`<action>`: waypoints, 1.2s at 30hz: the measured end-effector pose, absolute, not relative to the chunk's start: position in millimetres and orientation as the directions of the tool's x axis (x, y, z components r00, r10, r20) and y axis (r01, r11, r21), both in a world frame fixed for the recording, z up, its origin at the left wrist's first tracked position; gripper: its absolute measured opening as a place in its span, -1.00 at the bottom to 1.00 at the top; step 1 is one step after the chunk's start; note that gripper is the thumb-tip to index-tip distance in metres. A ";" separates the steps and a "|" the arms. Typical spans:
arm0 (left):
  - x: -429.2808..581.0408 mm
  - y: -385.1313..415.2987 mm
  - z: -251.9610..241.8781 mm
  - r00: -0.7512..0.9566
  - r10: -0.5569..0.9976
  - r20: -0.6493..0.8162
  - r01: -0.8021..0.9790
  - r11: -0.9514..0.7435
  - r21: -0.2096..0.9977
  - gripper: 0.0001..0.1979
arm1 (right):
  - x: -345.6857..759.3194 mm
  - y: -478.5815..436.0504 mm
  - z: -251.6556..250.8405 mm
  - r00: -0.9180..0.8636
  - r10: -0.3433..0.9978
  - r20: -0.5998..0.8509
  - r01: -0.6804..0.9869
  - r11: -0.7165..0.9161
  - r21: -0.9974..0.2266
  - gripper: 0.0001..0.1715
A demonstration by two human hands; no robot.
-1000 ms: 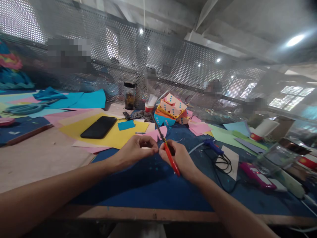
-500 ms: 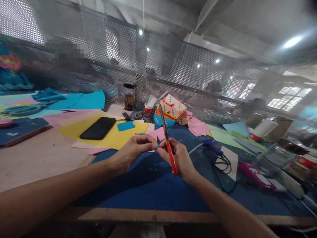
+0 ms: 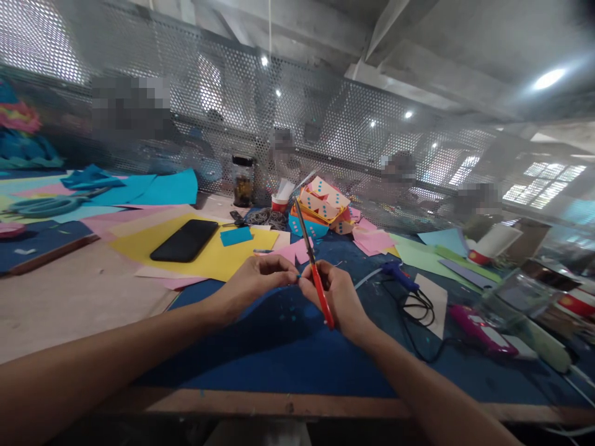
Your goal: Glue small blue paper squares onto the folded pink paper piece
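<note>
My right hand (image 3: pixel 338 298) is closed around red-handled scissors (image 3: pixel 320 291), whose blades point up and away. Between the fingertips of both hands is a tiny blue piece of paper (image 3: pixel 299 276), mostly covered by the fingers. My left hand (image 3: pixel 260 282) pinches it from the left, thumb and forefinger pressed together. Small blue paper bits (image 3: pixel 288 313) are scattered on the dark blue table top (image 3: pixel 279 365) below. Just beyond the hands lie pink paper pieces (image 3: pixel 297 251) and a blue paper rectangle (image 3: pixel 236 236) on a yellow sheet (image 3: pixel 232 263).
A black phone (image 3: pixel 185 240) rests on the yellow sheet. Behind stands a paper basket (image 3: pixel 309 226) of dotted pieces, beside a jar (image 3: pixel 243 183). On the right are a blue glue gun (image 3: pixel 400 275) with its cord and a magenta power strip (image 3: pixel 481 331). Teal scissors (image 3: pixel 46 204) lie far left.
Both hands have shifted very slightly to the right, still together at the tiny blue piece. The scissors have tilted a little further left at the tip.
</note>
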State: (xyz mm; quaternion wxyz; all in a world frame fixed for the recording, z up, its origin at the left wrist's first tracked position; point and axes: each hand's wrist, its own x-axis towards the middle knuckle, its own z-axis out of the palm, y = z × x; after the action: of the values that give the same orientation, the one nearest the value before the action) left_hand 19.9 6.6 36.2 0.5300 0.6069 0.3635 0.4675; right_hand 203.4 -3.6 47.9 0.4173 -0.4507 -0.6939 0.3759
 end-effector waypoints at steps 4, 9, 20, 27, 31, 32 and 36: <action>15.2 2.6 43.9 0.325 0.897 0.300 0.192 -0.374 0.908 -0.88 | 207.2 -0.2 42.2 -0.280 0.935 0.217 0.312 0.303 -0.900 -0.83; 12.6 1.7 45.1 0.345 0.843 0.413 0.430 -0.533 0.729 -0.92 | 211.3 1.0 36.8 -0.341 0.917 0.206 0.321 0.319 -0.892 -0.85; 16.6 8.0 39.1 0.296 0.921 0.251 0.116 -0.296 0.948 -0.83 | 208.2 1.6 35.8 -0.294 0.935 0.196 0.307 0.287 -0.908 -0.77; 19.4 6.5 38.0 0.292 0.930 0.223 0.068 -0.253 0.965 -0.78 | 206.6 -1.2 39.7 -0.256 0.938 0.236 0.353 0.318 -0.880 -0.85; 19.3 5.0 38.8 0.298 0.926 0.230 0.078 -0.264 0.961 -0.80 | 207.5 -0.3 38.9 -0.274 0.931 0.243 0.338 0.329 -0.882 -0.83; 19.1 4.8 39.3 0.300 0.925 0.233 0.084 -0.269 0.959 -0.81 | 207.9 0.3 38.1 -0.278 0.928 0.247 0.332 0.334 -0.882 -0.84; 17.3 3.8 43.7 0.349 0.903 0.250 0.146 -0.316 0.937 -0.85 | 210.2 1.8 35.2 -0.284 0.921 0.268 0.338 0.357 -0.871 -0.83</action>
State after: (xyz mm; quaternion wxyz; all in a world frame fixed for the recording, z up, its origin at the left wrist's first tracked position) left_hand 17.3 3.8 43.7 0.4446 0.6907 0.3797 0.4255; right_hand 210.2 1.8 35.2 0.4065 -0.4393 -0.7165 0.3583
